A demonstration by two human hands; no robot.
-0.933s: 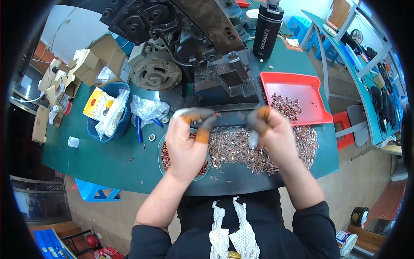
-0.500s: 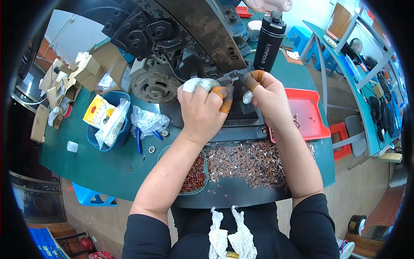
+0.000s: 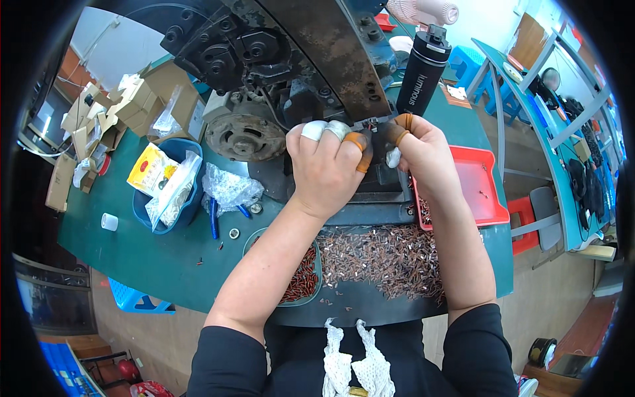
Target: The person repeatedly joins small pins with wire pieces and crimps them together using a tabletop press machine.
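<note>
Both hands are at the working point of a dark, oily machine [image 3: 317,40], close together under its slanted metal column. My left hand [image 3: 327,165] has white and orange covers on its fingers. Its thumb and index finger are pinched together; what lies between them is too small or hidden to make out. Orange and white covers also sit on the fingers of my right hand [image 3: 428,153]. Its darkened fingertips press together beside a small metal fixture [image 3: 365,124], and anything in them is hidden. Below the hands lies a heap of small brownish metal pieces [image 3: 383,258].
A clear tub [image 3: 303,284] of reddish-brown pieces is partly under my left forearm. A red tray [image 3: 479,185] stands beside my right forearm, with a black bottle [image 3: 423,69] behind it. To the left are a blue bin [image 3: 182,218], plastic wrap [image 3: 231,187] and cardboard boxes [image 3: 172,99].
The view has shifted slightly, moving the machine and hands rightward and down in the picture. My fingertips look a little closer together at the fixture.
</note>
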